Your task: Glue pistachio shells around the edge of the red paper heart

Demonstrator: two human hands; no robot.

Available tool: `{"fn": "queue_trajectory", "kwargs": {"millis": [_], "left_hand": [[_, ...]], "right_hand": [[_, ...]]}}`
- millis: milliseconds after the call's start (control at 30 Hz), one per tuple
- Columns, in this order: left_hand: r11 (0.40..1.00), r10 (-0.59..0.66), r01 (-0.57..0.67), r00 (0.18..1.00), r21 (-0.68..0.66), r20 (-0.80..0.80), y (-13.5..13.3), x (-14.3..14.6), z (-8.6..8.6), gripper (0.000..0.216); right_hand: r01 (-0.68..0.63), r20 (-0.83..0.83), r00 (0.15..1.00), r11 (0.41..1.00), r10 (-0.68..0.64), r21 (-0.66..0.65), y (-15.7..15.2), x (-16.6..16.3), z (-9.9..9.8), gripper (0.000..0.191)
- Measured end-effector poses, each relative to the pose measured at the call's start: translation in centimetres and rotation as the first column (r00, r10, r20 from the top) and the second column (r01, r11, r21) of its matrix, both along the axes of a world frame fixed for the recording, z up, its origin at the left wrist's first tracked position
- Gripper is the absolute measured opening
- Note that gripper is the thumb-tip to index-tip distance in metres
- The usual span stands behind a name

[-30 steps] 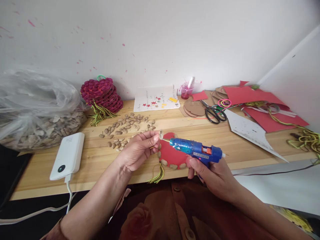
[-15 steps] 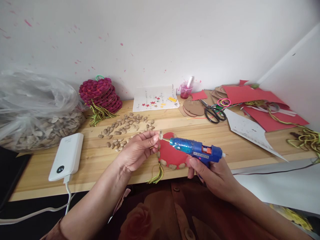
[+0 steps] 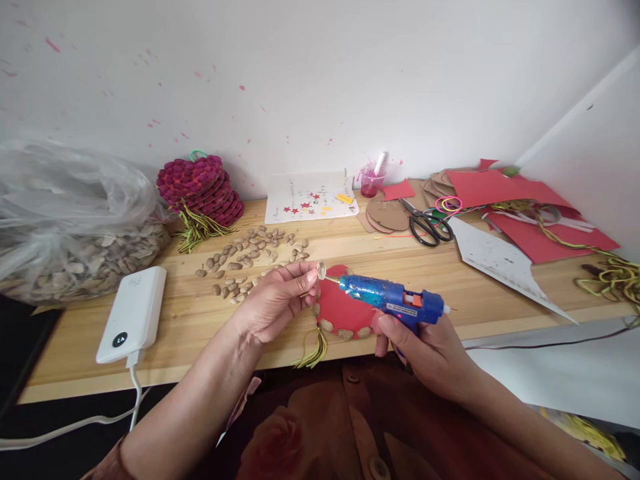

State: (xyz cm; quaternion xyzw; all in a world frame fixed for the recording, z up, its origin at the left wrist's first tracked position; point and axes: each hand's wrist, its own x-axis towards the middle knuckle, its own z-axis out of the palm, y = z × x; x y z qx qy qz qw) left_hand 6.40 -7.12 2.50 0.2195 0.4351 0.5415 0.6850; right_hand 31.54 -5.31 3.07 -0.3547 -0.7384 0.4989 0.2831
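My left hand pinches a small pale shell piece between thumb and fingertips, just above the wooden table. My right hand grips a blue glue gun; its nozzle points left and almost touches the shell. Under both lies a red card shape edged with several shells, with a yellow-green tassel hanging at its lower left. A scatter of loose shells lies behind my left hand.
A clear plastic bag of shells fills the far left. A white power bank with a cable lies left of my arm. Finished dark red shell pieces lean at the wall. Black scissors, brown card cutouts, red paper and cords sit at the right.
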Motion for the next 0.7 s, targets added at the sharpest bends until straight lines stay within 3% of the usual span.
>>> {"fn": "queue_trajectory", "kwargs": {"millis": [233, 333, 433, 533, 633, 700], "left_hand": [[1.000, 0.014, -0.014, 0.999, 0.013, -0.033, 0.2, 0.3, 0.6, 0.034], [0.998, 0.043, -0.036, 0.992, 0.059, -0.118, 0.5, 0.3, 0.6, 0.034], [0.995, 0.054, -0.022, 0.944, 0.102, -0.325, 1.0, 0.5, 0.5, 0.034], [0.989, 0.048, 0.049, 0.781, 0.137, -0.623, 1.7, 1.0, 0.1, 0.024], [0.964, 0.135, 0.140, 0.475, 0.226, -0.870, 2.4, 1.6, -0.1, 0.009], [0.935, 0.199, 0.233, 0.276, 0.267, -0.940, 2.9, 1.9, -0.2, 0.009]], "right_hand": [[0.050, 0.000, 0.999, 0.998, -0.050, -0.034, 0.4, 0.2, -0.8, 0.033], [0.145, -0.072, 0.985, 0.979, -0.157, -0.144, 1.0, 0.4, -1.5, 0.035], [0.210, -0.180, 0.943, 0.920, -0.279, -0.330, 1.9, 0.4, -2.0, 0.039], [0.193, -0.238, 0.906, 0.842, -0.350, -0.504, 2.9, 0.1, -2.0, 0.044], [0.179, -0.238, 0.885, 0.765, -0.400, -0.618, 3.7, -0.1, -1.9, 0.047], [0.167, -0.237, 0.877, 0.728, -0.417, -0.665, 4.2, -0.3, -1.9, 0.048]]}}
